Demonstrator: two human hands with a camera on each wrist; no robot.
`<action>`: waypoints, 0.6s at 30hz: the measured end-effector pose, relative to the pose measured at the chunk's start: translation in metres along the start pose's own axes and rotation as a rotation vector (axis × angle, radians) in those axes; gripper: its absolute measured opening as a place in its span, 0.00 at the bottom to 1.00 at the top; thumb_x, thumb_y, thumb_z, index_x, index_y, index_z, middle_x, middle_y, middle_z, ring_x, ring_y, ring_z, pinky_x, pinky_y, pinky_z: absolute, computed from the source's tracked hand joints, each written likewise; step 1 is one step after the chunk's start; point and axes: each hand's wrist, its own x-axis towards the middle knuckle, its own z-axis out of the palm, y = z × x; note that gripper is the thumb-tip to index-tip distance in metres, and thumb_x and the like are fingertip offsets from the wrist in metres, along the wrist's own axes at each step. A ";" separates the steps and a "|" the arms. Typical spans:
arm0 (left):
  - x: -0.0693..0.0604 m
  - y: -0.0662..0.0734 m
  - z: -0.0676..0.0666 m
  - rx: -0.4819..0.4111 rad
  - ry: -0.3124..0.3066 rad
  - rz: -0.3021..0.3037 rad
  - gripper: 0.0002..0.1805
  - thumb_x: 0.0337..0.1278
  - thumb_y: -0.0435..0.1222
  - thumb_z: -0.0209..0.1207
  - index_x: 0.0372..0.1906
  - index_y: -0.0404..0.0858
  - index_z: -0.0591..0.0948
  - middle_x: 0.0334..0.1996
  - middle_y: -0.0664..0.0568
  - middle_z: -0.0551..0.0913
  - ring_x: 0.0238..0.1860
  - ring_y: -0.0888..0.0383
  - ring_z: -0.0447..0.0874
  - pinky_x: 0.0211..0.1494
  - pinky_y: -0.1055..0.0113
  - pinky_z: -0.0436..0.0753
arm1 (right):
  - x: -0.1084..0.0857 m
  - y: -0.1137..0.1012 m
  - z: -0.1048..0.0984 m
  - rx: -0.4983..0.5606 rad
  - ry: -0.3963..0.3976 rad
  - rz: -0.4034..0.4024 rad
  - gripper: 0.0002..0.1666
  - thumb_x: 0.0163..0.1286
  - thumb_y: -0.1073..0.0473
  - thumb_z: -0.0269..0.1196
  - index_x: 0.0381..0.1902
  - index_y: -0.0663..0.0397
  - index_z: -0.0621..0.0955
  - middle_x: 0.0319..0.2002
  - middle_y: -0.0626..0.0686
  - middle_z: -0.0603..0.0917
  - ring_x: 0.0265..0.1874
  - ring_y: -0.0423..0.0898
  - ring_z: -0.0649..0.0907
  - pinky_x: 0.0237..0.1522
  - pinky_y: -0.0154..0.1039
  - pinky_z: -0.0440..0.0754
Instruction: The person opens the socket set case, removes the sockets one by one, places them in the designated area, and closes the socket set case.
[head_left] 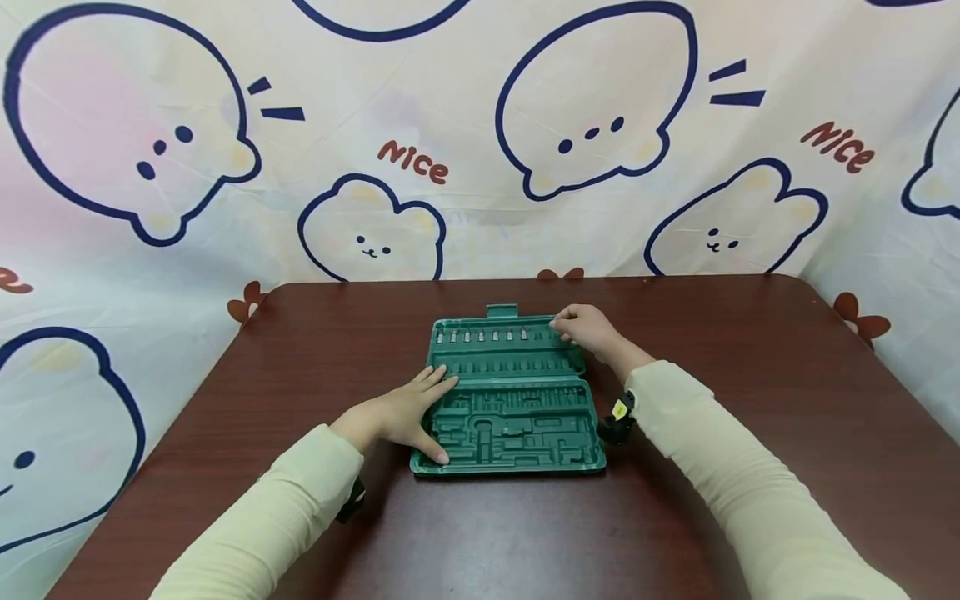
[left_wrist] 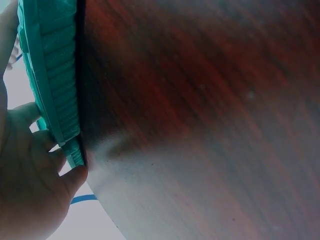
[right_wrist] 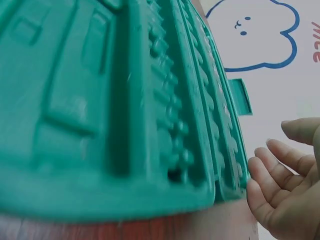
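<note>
A green plastic tool case (head_left: pixel 510 468) lies unfolded flat on the table, its moulded recesses facing up. Small silver bits or sockets (head_left: pixel 495 335) stand in a row along its far section. My left hand (head_left: pixel 408 408) rests on the case's left side with fingers spread, the thumb near the front left corner. In the left wrist view that hand (left_wrist: pixel 35 185) lies along the ribbed outer side of the case (left_wrist: pixel 57 75). My right hand (head_left: pixel 588 329) is at the far right corner. The right wrist view shows its fingers (right_wrist: pixel 280 172) loosely bent, thumb apart, with nothing visible between them.
The case sits on a dark reddish-brown table (head_left: pixel 337 333). A latch tab (head_left: pixel 502 311) sticks out from the case's far edge. Behind the table hangs a pale cloth (head_left: pixel 480 225) with cartoon drawings. A dark device (head_left: pixel 617 421) is strapped at the right wrist.
</note>
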 end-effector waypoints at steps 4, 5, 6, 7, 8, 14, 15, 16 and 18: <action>-0.002 0.000 -0.002 0.003 0.001 -0.012 0.61 0.24 0.62 0.63 0.67 0.47 0.45 0.67 0.51 0.37 0.65 0.53 0.29 0.58 0.51 0.55 | 0.010 -0.007 0.009 -0.010 0.004 -0.011 0.17 0.66 0.55 0.49 0.47 0.61 0.72 0.46 0.58 0.72 0.43 0.53 0.73 0.44 0.47 0.69; -0.002 0.001 -0.002 -0.001 0.003 -0.013 0.61 0.24 0.61 0.63 0.67 0.47 0.45 0.67 0.51 0.37 0.65 0.53 0.30 0.58 0.51 0.55 | 0.012 -0.008 0.011 -0.015 0.003 -0.015 0.17 0.66 0.55 0.49 0.48 0.60 0.72 0.46 0.58 0.72 0.43 0.53 0.72 0.44 0.47 0.69; -0.002 0.001 -0.002 -0.005 0.004 -0.012 0.61 0.24 0.61 0.63 0.67 0.47 0.45 0.67 0.51 0.37 0.65 0.53 0.30 0.58 0.51 0.55 | 0.014 -0.009 0.013 -0.024 0.002 -0.018 0.18 0.66 0.55 0.49 0.48 0.60 0.73 0.46 0.58 0.72 0.43 0.52 0.72 0.44 0.47 0.69; -0.002 0.001 -0.002 -0.010 0.004 -0.012 0.61 0.24 0.61 0.63 0.67 0.47 0.45 0.67 0.51 0.37 0.65 0.53 0.30 0.58 0.51 0.55 | 0.016 -0.009 0.015 -0.031 -0.002 -0.016 0.18 0.66 0.55 0.49 0.49 0.59 0.73 0.47 0.57 0.72 0.43 0.52 0.72 0.44 0.47 0.69; -0.002 0.002 -0.001 -0.014 0.004 -0.012 0.61 0.24 0.61 0.64 0.67 0.47 0.45 0.67 0.50 0.37 0.65 0.52 0.30 0.58 0.50 0.55 | 0.017 -0.010 0.016 -0.041 -0.008 -0.014 0.18 0.66 0.55 0.49 0.49 0.59 0.73 0.47 0.57 0.72 0.44 0.52 0.72 0.44 0.47 0.69; -0.002 0.003 0.000 -0.024 0.008 -0.018 0.61 0.23 0.61 0.64 0.67 0.47 0.46 0.67 0.51 0.38 0.65 0.52 0.30 0.58 0.50 0.55 | 0.027 -0.010 0.024 -0.094 -0.035 -0.013 0.18 0.67 0.57 0.48 0.51 0.59 0.73 0.53 0.57 0.70 0.51 0.53 0.68 0.49 0.48 0.67; -0.002 0.003 -0.001 -0.023 0.010 -0.020 0.61 0.22 0.61 0.64 0.67 0.47 0.46 0.67 0.51 0.38 0.65 0.53 0.30 0.58 0.50 0.55 | 0.029 -0.010 0.024 -0.102 -0.040 -0.016 0.18 0.67 0.58 0.47 0.51 0.59 0.73 0.53 0.58 0.70 0.52 0.53 0.68 0.49 0.48 0.66; -0.002 0.003 -0.001 -0.021 0.010 -0.023 0.61 0.22 0.61 0.64 0.67 0.48 0.46 0.67 0.51 0.38 0.65 0.53 0.30 0.58 0.50 0.55 | 0.030 -0.011 0.025 -0.115 -0.048 -0.017 0.18 0.68 0.59 0.47 0.51 0.60 0.73 0.53 0.58 0.69 0.52 0.53 0.68 0.49 0.48 0.66; -0.002 0.004 -0.002 -0.019 0.010 -0.028 0.61 0.22 0.61 0.64 0.67 0.48 0.46 0.67 0.52 0.38 0.65 0.53 0.31 0.58 0.50 0.55 | 0.033 -0.012 0.026 -0.136 -0.058 -0.014 0.17 0.68 0.60 0.47 0.51 0.61 0.73 0.53 0.58 0.70 0.49 0.52 0.70 0.46 0.47 0.68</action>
